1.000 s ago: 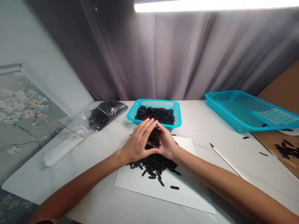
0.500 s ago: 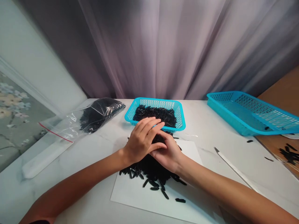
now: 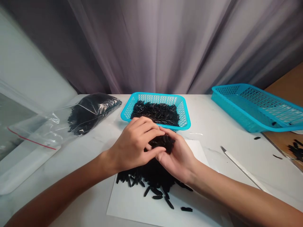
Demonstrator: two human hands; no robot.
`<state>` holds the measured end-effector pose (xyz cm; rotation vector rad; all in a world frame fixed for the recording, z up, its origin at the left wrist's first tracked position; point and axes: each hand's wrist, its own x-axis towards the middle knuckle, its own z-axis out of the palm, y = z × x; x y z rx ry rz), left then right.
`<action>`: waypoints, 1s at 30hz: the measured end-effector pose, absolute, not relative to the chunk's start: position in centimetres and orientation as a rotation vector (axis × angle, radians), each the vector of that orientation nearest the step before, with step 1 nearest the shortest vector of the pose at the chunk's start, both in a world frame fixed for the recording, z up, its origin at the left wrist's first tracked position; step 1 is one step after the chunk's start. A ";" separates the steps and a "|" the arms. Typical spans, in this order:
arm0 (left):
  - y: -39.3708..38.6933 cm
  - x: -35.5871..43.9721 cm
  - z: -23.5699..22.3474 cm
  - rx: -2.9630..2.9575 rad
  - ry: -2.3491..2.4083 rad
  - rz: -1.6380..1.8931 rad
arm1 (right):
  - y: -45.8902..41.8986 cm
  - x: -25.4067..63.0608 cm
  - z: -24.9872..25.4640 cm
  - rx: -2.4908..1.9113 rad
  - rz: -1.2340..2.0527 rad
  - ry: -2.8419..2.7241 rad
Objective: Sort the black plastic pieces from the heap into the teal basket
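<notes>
My left hand [image 3: 133, 145] arches over my right hand [image 3: 181, 157], which is turned palm up. Between them they cup a clump of short black strips [image 3: 165, 143]; their exact kind I cannot make out. Below the hands, a heap of the same black strips [image 3: 156, 178] spreads over a white sheet [image 3: 132, 205], partly hidden by my hands and wrists. Just beyond my fingertips stands a blue plastic basket [image 3: 187, 115], with a layer of black strips [image 3: 156, 112] inside.
At left lies a clear zip bag [image 3: 56, 126] with a red seal, part full of black pieces. A second blue basket [image 3: 236, 115], holding a few bits, stands at right. Nearer lies a white-handled pointed knife [image 3: 243, 168]. Loose strips [image 3: 295, 148] lie on a brown surface.
My hands have parted a little, so the black strips between them now show. The view has shifted closer, and the things on the table appear slightly larger.
</notes>
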<state>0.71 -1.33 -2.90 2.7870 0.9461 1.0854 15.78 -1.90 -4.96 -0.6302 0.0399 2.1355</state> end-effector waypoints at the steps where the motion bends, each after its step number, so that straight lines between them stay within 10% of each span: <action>1: -1.3 0.6 -2.8 2.764 0.952 1.073 | -1.9 15.8 -4.7 -0.631 2.130 0.066; 17: -1.3 0.6 -1.3 1.724 1.086 1.102 | -2.3 16.4 -4.6 -0.690 2.034 -0.053; 30: -1.6 0.5 -2.1 2.253 1.107 1.084 | -2.6 16.4 -4.7 -0.710 2.072 -0.014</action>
